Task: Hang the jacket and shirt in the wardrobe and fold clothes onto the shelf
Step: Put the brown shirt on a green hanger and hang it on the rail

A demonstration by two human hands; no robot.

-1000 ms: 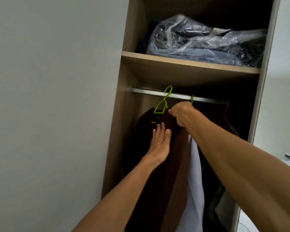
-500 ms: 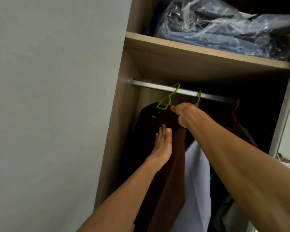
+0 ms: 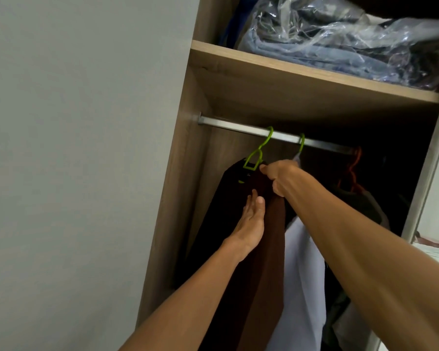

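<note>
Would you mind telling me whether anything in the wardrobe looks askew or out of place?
The left green hanger leans sideways on the rail, tilted under the brown jacket, which the right hand grips at the collar. The other hangers hang straight.

My right hand [image 3: 279,177] hides the brown jacket [image 3: 269,249] collar. At three o'clock, dark garments [image 3: 360,203] blur into shadow. The bagged clothes [image 3: 340,39] run off the frame at twelve.

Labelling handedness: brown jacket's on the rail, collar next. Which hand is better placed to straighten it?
Right hand, probably: it already grips the brown jacket at the collar beside the green hanger. The left hand lies flat lower on the front.
</note>
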